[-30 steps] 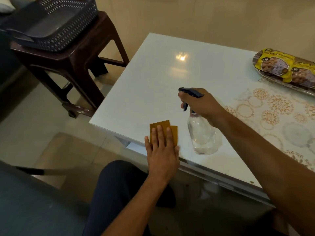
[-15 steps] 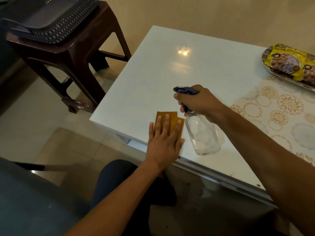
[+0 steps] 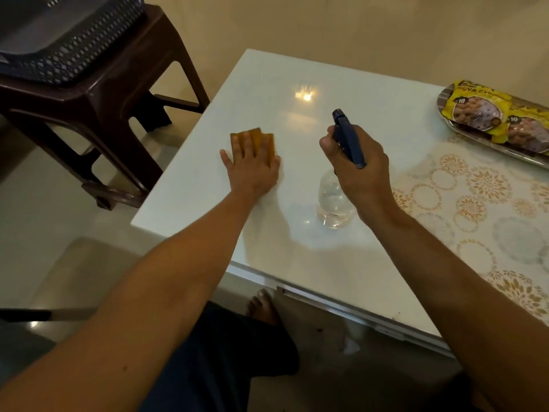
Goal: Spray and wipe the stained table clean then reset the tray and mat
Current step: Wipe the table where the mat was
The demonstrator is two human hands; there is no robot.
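Observation:
My left hand (image 3: 252, 165) lies flat with straight fingers on a folded orange cloth (image 3: 261, 138), pressing it onto the glossy white table (image 3: 237, 93) toward the left part of the top. My right hand (image 3: 356, 165) grips the dark blue trigger head of a clear spray bottle (image 3: 334, 203) that stands on the table just right of the cloth. A patterned mat (image 3: 481, 203) with gold flower rings covers the table's right side. At its far end sits a tray (image 3: 445, 93) holding yellow snack packets (image 3: 475, 108).
A dark brown plastic stool (image 3: 98, 93) stands on the floor left of the table, carrying a dark perforated basket (image 3: 77, 40). A beige wall (image 3: 356, 28) runs behind the table. My knee and bare foot (image 3: 263, 304) are under the near edge.
My left hand has slid the cloth away from the near edge, farther onto the table. My right hand still holds the bottle, and its nozzle now points away from me instead of leftward.

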